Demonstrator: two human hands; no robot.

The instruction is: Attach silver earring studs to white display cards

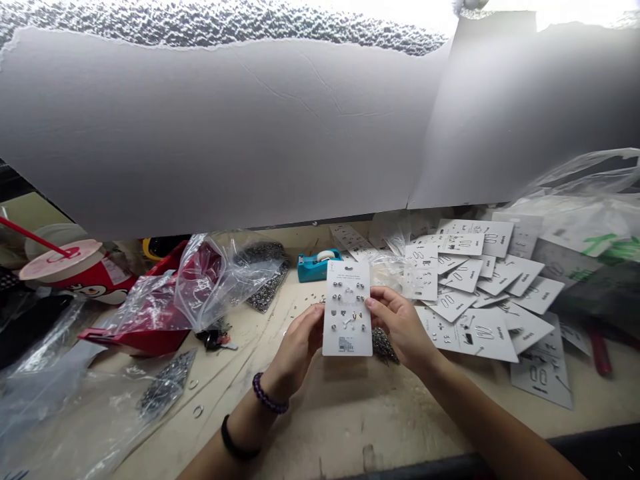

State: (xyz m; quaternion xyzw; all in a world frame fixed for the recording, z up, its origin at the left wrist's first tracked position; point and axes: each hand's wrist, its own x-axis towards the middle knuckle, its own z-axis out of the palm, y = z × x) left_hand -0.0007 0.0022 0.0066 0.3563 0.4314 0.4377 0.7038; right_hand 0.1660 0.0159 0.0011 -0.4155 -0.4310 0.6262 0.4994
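A white earring card (349, 308) with small metal backings in rows and a barcode at its lower end is held upright over the table. My left hand (301, 333) grips its left edge, fingers partly hidden behind it. On the other edge, my right hand (400, 327) pinches the card between thumb and fingers. Behind the card and beside my right hand lies a pile of small dark metal pieces (384, 347), partly covered. Tiny loose metal bits (316, 298) are scattered just past my left hand.
Many carded pieces (470, 327) lie overlapped at the right, near a plastic bag (590, 247). A blue tape dispenser (313, 267) stands behind the card. Leftward are a red scoop (155, 340), clear bags of metal parts (167, 387) and a red cup (80, 270) with a straw.
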